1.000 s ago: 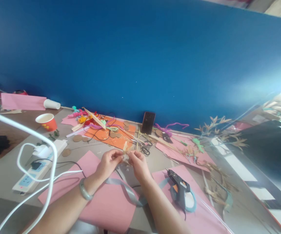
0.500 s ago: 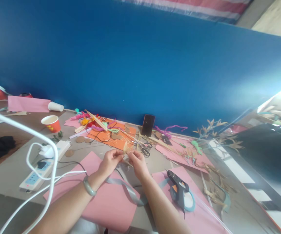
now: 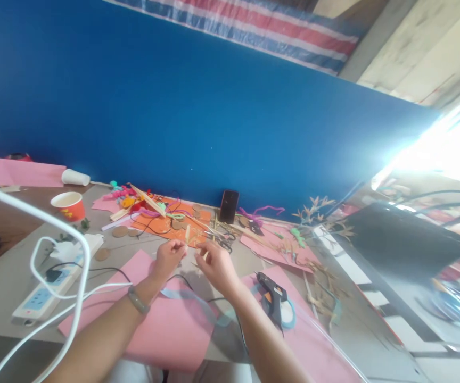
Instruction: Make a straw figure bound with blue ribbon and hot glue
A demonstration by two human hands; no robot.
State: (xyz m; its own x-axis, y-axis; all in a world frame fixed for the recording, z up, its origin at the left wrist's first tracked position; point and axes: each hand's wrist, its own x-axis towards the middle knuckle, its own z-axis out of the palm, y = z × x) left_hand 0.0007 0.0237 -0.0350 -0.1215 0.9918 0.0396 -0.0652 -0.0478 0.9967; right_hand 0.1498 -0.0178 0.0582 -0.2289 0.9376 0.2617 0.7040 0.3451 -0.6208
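Observation:
My left hand (image 3: 169, 257) is closed in a pinch on a small pale straw piece (image 3: 187, 234) that stands up from its fingertips. My right hand (image 3: 216, 264) hovers just right of it, fingers curled loosely, a thin straw sliver at its fingertips; whether it grips that sliver is unclear. Both hands are above the grey table (image 3: 2, 287), over a pink paper sheet (image 3: 174, 330). A bracelet (image 3: 137, 301) circles my left wrist.
A black glue gun (image 3: 272, 296) lies on pink paper to the right. Scissors (image 3: 222, 242), a dark phone (image 3: 229, 206) against the blue wall, an orange sheet (image 3: 162, 226) with cords and discs, a red cup (image 3: 68, 206), a power strip (image 3: 42, 295) with white cables, dried twigs (image 3: 321, 287).
The view tilted upward and shifted. My hands have drawn apart: the left keeps the straw piece upright, the right has pulled slightly away to the right.

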